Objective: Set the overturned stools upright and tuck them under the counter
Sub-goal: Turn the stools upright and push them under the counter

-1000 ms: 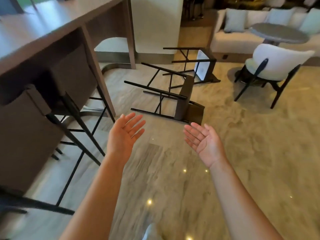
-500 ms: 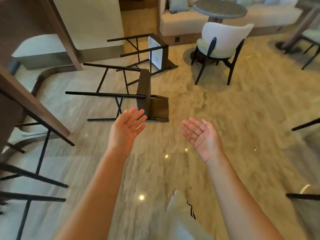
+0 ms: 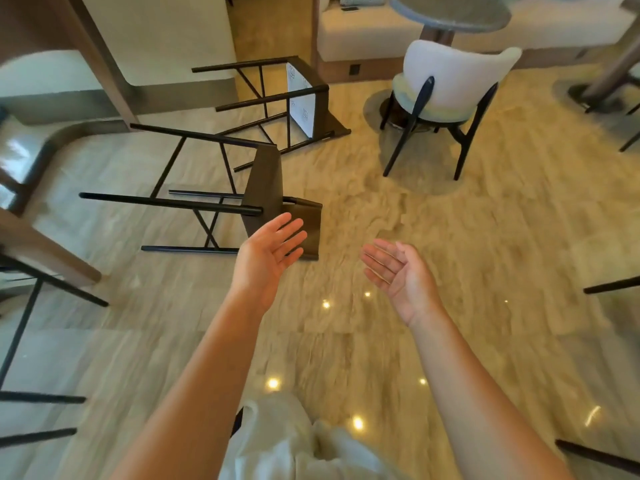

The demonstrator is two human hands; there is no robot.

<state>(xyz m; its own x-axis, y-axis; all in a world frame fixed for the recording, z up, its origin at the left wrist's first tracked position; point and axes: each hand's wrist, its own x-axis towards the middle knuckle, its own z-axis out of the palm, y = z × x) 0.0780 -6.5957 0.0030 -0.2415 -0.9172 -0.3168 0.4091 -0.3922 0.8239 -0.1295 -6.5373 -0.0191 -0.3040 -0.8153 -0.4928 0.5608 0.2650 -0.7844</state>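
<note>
Two dark-framed stools lie overturned on the glossy floor. The nearer stool (image 3: 265, 183) is on its side, legs pointing left, its brown seat and backrest toward me. Behind it the farther stool (image 3: 304, 98) also lies on its side, showing the pale underside of its seat. My left hand (image 3: 268, 259) is stretched out, palm up, fingers straight, just in front of the nearer stool's backrest and holding nothing. My right hand (image 3: 398, 271) is also palm up and empty, over bare floor to the right of that stool. The wooden counter (image 3: 41, 247) shows at the left edge.
Black legs of an upright stool (image 3: 20, 327) stand under the counter at the left. A white upholstered chair (image 3: 446, 88) and a round table (image 3: 450, 12) stand at the back right, with a sofa behind. More dark chair legs (image 3: 609, 285) poke in from the right edge.
The view has swung right and moved closer to the overturned stools; the counter has slid off to the left. Both hands stay open, palms up, the left now nearly at the nearer stool's backrest.
</note>
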